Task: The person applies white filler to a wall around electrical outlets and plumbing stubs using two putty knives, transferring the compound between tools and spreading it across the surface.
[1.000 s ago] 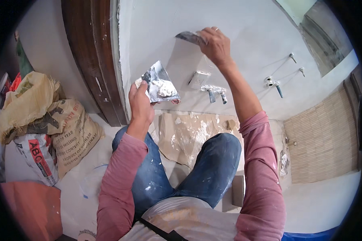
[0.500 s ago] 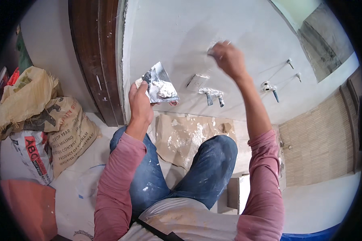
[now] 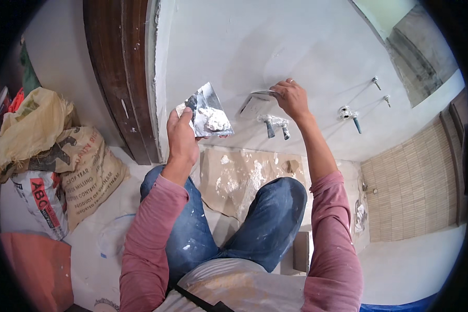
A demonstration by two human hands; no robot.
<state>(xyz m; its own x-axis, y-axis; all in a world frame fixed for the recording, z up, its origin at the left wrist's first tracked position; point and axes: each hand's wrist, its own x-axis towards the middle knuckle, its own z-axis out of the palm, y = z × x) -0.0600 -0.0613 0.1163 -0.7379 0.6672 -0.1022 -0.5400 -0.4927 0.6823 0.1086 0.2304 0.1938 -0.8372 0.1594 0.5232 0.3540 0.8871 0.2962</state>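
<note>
My left hand (image 3: 182,138) grips a flat metal putty blade (image 3: 206,98), held up in front of the grey-white wall (image 3: 213,47). A lump of white putty (image 3: 216,120) lies on that blade. Against the wall, my right hand (image 3: 294,100) is closed round a thin scraper (image 3: 265,93), seen almost edge-on; its handle is hidden by the fingers. The scraper sits at the upper edge of a rectangular wall box (image 3: 251,108). Just below are two capped pipe stubs (image 3: 275,125) smeared with white.
A dark wooden door frame (image 3: 120,73) stands at the left, with sacks (image 3: 93,171) beside it. White-spattered brown paper (image 3: 229,179) covers the floor by the wall. Farther right, a valve (image 3: 350,114) and small pipe fittings (image 3: 376,82) stick out of the wall.
My right hand has come down the wall with the scraper, from above the wall box to its upper edge. My left hand and its putty blade have barely moved.
</note>
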